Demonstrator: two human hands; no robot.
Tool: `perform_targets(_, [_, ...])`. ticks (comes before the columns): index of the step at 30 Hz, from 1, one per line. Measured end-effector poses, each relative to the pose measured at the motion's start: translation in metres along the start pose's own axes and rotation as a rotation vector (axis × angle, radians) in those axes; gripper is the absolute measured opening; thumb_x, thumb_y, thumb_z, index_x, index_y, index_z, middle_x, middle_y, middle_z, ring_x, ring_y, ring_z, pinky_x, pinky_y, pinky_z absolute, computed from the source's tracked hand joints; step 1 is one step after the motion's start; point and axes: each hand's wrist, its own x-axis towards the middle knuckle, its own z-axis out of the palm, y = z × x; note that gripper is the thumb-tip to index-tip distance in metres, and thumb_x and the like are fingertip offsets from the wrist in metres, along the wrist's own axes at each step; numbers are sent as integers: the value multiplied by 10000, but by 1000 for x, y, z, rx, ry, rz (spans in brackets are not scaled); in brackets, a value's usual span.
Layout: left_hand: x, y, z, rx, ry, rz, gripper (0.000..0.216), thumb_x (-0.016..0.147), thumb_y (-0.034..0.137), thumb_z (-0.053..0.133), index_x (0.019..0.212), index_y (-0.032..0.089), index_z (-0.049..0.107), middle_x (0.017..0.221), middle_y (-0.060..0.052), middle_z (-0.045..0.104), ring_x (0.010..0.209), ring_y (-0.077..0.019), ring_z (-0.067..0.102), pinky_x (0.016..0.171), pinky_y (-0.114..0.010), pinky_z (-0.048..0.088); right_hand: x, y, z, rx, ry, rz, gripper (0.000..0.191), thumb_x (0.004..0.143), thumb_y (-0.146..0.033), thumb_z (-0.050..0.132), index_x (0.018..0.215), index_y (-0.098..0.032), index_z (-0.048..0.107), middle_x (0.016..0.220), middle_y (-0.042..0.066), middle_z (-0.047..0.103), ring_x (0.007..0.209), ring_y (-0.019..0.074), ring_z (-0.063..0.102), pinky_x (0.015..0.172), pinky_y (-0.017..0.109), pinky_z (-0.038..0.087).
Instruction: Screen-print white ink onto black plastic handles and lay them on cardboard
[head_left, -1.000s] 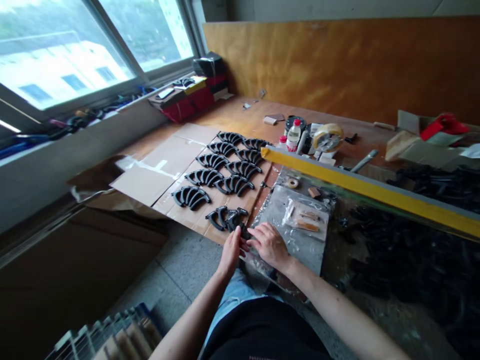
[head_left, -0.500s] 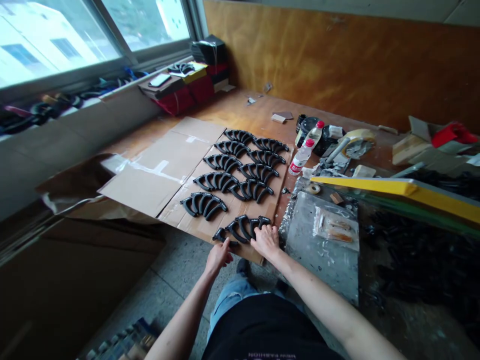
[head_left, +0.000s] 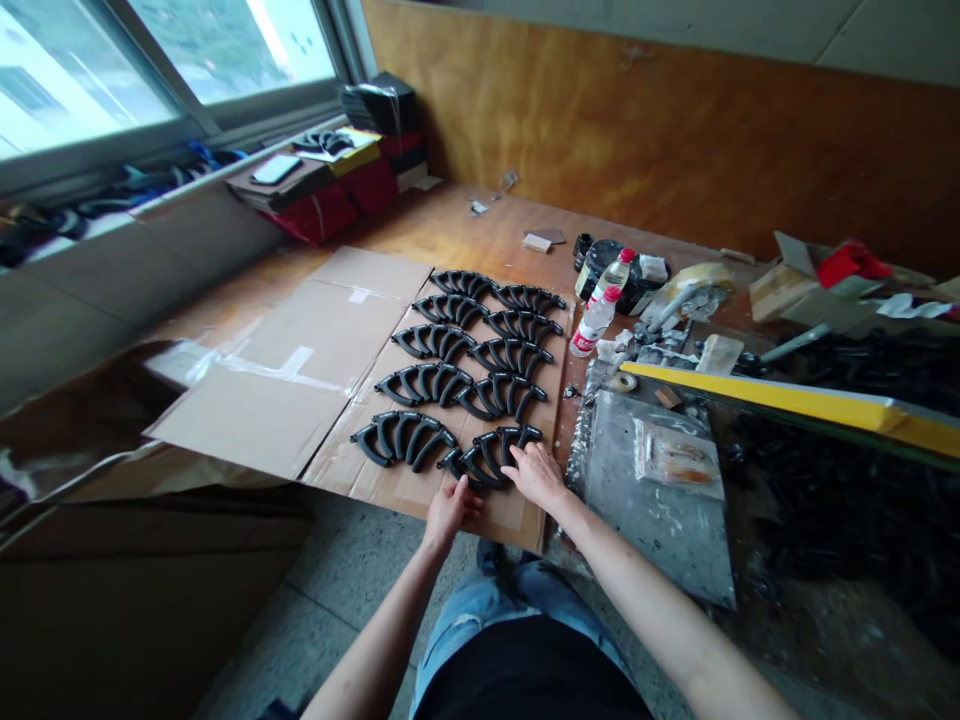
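Several groups of black curved plastic parts lie in two columns on a flattened cardboard sheet (head_left: 285, 400). The nearest group (head_left: 489, 456) sits at the sheet's near right corner. My left hand (head_left: 448, 510) rests at that group's near left end, fingers loosely spread and touching the parts. My right hand (head_left: 535, 474) lies on the group's right end, fingers stretched out flat against it. Another group (head_left: 403, 438) lies just to the left.
A grey metal plate (head_left: 637, 520) with a small plastic bag (head_left: 679, 462) lies right of the cardboard. Two plastic bottles (head_left: 600, 305), a tape roll (head_left: 701, 285), a yellow bar (head_left: 795, 402) and heaps of black parts (head_left: 847, 500) fill the right side. Red boxes (head_left: 330, 200) stand by the window.
The nearest group of parts has shifted up the cardboard into line beside the left column. Both hands followed it forward. The view has tilted down and to the left.
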Motion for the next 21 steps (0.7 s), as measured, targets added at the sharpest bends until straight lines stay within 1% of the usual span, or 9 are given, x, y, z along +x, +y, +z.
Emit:
perform_targets(4, [-2, -6, 4, -61, 14, 55, 489, 784, 666, 513, 846, 181, 520, 805, -86, 725, 535, -135, 622, 490, -239, 467, 0, 12, 1, -1, 4, -59, 397, 945, -450, 496, 1204, -195, 655, 1100, 138, 641, 1118, 270, 538, 934, 346, 399])
perform_targets(7, [-9, -9, 6, -92, 29, 94, 553, 704, 719, 566, 837, 184, 527, 791, -72, 719, 548, -142, 628, 500, -249, 478, 0, 18, 1, 17, 25, -106, 369, 938, -422, 524, 1214, -210, 644, 1073, 122, 657, 1097, 261, 559, 927, 347, 416])
perform_targets(9, [-15, -12, -2, -100, 51, 112, 595, 668, 747, 574, 839, 178, 545, 747, -65, 708, 535, -149, 626, 479, -249, 467, -2, 22, -3, 20, 46, -118, 368, 929, -381, 550, 1252, -216, 612, 1058, 115, 668, 1075, 264, 573, 922, 368, 425])
perform_targets(11, [-18, -19, -25, -102, 124, 120, 612, 659, 755, 572, 830, 168, 568, 687, -58, 690, 512, -157, 618, 446, -242, 442, -10, 24, -10, 34, 92, -131, 364, 920, -330, 565, 1265, -217, 598, 1051, 113, 672, 1064, 275, 576, 925, 401, 429])
perform_targets(13, [-18, -27, -65, -124, 273, 122, 577, 673, 722, 588, 802, 159, 587, 645, -54, 673, 494, -158, 607, 431, -241, 430, -26, 24, -16, 111, 147, -180, 323, 924, -277, 545, 1232, -214, 619, 1064, 109, 668, 1071, 272, 568, 939, 408, 429])
perform_targets(15, [-11, -34, -118, -202, 468, 117, 479, 704, 622, 633, 798, 152, 606, 659, -57, 677, 508, -160, 609, 452, -252, 457, -47, 20, -18, 255, 156, -251, 288, 929, -227, 499, 1171, -215, 655, 1075, 97, 668, 1069, 252, 569, 950, 383, 434])
perform_targets(16, [-6, -36, -147, -272, 565, 99, 402, 718, 541, 658, 804, 151, 612, 692, -66, 687, 540, -169, 626, 473, -264, 482, -58, 18, -16, 337, 130, -273, 286, 926, -213, 478, 1134, -220, 674, 1067, 89, 673, 1056, 243, 579, 946, 371, 441])
perform_targets(19, [16, -27, -236, -502, 779, 65, 183, 735, 300, 669, 828, 160, 596, 773, -73, 683, 652, -187, 660, 562, -295, 545, -85, 7, 5, 582, -69, -236, 255, 858, -255, 510, 976, -253, 737, 978, 70, 705, 963, 242, 635, 892, 367, 485])
perform_targets(21, [36, -9, -290, -560, 844, 55, 150, 744, 246, 645, 857, 167, 584, 783, -71, 657, 697, -200, 665, 588, -308, 554, -92, -4, 27, 825, -202, -84, 152, 725, -331, 626, 794, -292, 756, 861, 55, 723, 893, 263, 672, 858, 384, 522])
